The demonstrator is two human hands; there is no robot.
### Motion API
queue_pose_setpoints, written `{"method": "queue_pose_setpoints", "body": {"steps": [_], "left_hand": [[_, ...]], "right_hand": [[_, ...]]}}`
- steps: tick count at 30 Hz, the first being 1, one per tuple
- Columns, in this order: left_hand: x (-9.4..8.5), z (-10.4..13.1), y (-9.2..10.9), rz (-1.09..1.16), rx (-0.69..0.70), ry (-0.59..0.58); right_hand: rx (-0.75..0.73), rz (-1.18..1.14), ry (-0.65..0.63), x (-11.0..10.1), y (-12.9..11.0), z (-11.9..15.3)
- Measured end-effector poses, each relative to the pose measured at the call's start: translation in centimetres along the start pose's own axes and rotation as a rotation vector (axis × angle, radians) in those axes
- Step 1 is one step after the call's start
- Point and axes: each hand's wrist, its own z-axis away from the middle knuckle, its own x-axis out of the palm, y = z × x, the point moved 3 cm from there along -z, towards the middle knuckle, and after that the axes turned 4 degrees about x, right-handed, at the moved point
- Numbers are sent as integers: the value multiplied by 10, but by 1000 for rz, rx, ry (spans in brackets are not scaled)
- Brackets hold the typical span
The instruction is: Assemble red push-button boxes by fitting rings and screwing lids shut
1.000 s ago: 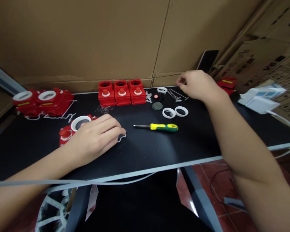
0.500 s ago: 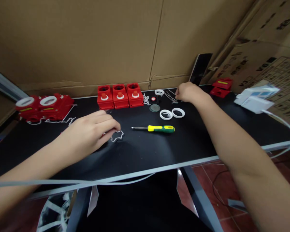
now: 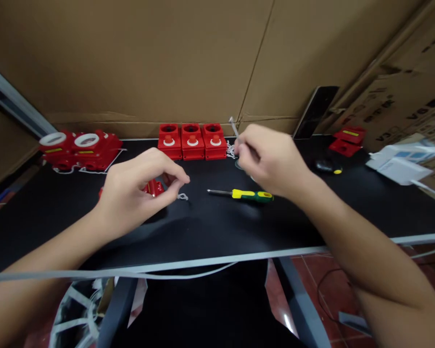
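My left hand (image 3: 136, 191) hovers over the table at left, thumb and forefinger pinched together. What the pinch holds, if anything, I cannot make out. A red housing (image 3: 154, 187) is partly hidden behind this hand. Just below the fingertips shows a small white cord-like loop (image 3: 183, 196); whether it touches them is unclear. My right hand (image 3: 270, 157) is raised above the table and grips a long metal screw (image 3: 234, 126), tilted with its head upward. Between the hands lies a yellow-green screwdriver (image 3: 252, 195), its tip pointing left.
Three red boxes (image 3: 192, 142) stand along the back. Red housings with white rings (image 3: 87, 140) sit at left. To the right are a black-and-yellow object (image 3: 326, 166), another red part (image 3: 349, 140) and a white device (image 3: 402, 162) with a cable. Cardboard (image 3: 148, 63) backs the table.
My right hand has come left and up from the loose screws, carrying one. The fingers of my left hand have lifted and rounded. The view has shifted slightly.
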Motion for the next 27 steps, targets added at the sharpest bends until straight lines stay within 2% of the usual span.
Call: {"method": "queue_pose_setpoints", "body": {"steps": [4,8,11,27], "left_hand": [[7,2,-1,104,-84,24],[22,7,-1,284,-172,87],[26,9,3,390,-200,108],[26,9,5,415,-231,108]], "right_hand": [[-213,-71,-79,16,-39,20],[-359,-78,-86,23,-55,30],[-433,-91,-71,23,-63,33],[-380,-111,-135,25,-61,34]]}}
